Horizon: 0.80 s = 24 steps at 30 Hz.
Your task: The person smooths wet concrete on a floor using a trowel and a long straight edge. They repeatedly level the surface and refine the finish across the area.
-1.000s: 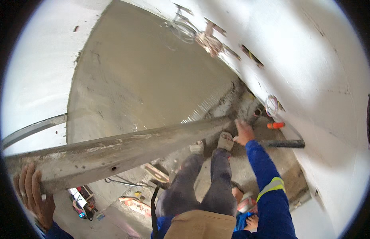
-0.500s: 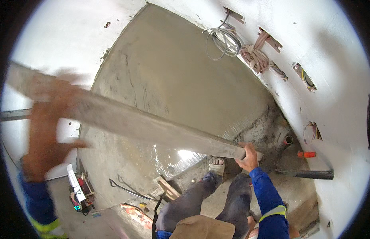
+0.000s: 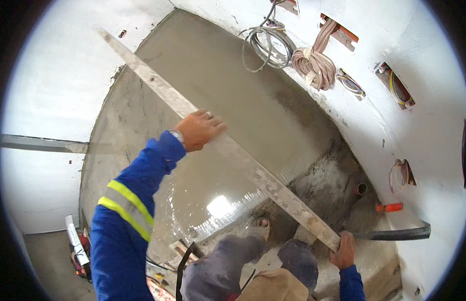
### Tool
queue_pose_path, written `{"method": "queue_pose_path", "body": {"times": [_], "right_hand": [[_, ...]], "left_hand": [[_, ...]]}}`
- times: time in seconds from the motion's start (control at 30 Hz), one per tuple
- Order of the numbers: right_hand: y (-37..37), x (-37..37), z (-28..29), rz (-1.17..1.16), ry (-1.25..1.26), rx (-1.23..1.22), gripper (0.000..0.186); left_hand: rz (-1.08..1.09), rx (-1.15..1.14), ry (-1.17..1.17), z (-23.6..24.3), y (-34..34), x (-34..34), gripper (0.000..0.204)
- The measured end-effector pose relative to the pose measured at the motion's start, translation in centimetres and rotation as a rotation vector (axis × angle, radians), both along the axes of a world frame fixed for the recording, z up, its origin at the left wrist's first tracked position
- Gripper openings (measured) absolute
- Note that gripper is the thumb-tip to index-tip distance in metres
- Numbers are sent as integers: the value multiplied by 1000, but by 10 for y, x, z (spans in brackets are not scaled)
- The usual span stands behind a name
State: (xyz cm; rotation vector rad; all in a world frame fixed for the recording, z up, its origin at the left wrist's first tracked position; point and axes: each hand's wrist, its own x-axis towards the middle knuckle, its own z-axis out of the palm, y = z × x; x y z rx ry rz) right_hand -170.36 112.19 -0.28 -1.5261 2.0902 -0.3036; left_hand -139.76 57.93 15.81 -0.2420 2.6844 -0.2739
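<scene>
A long straightedge [image 3: 264, 180], pale and crusted with cement, runs diagonally from upper left to lower right above the wet grey screed [image 3: 208, 65] in the floor's corner. My left hand [image 3: 202, 129] grips it near its middle, fingers wrapped over it, arm in a blue sleeve with a reflective band. My right hand [image 3: 343, 251] is closed round its lower right end. My legs and feet show below the bar; a dark pipe [image 3: 398, 233] lies just right of my right hand.
White walls [image 3: 47, 75] border the screed. Coiled cables [image 3: 313, 67] hang from boxes in the right wall. An upright pipe stub [image 3: 361, 188] and an orange object [image 3: 388, 207] are at the right wall's foot. Tools [image 3: 78, 248] lie at lower left.
The straightedge has swung from nearly level to a steeper diagonal. My left hand has moved from the far left to the bar's middle; my right hand is lower and farther right.
</scene>
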Motion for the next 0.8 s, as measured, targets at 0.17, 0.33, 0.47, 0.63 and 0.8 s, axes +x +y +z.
{"method": "queue_pose_path", "body": {"times": [0.17, 0.33, 0.47, 0.63, 0.8], "right_hand": [[-27, -5, -37, -72, -71, 378, 73], [-50, 8, -105, -160, -208, 106, 75], [-101, 24, -113, -221, -269, 169, 74], [-146, 18, -128, -123, -204, 66, 77], [-216, 18, -105, -212, -530, -64, 64]], "left_hand": [[-46, -16, 140, -127, -17, -27, 61], [-35, -113, 87, -192, -60, -71, 58], [14, -230, 123, -240, -102, -83, 51], [106, -397, 155, -250, -153, -92, 37], [110, -320, 143, -230, -153, -101, 35]]}}
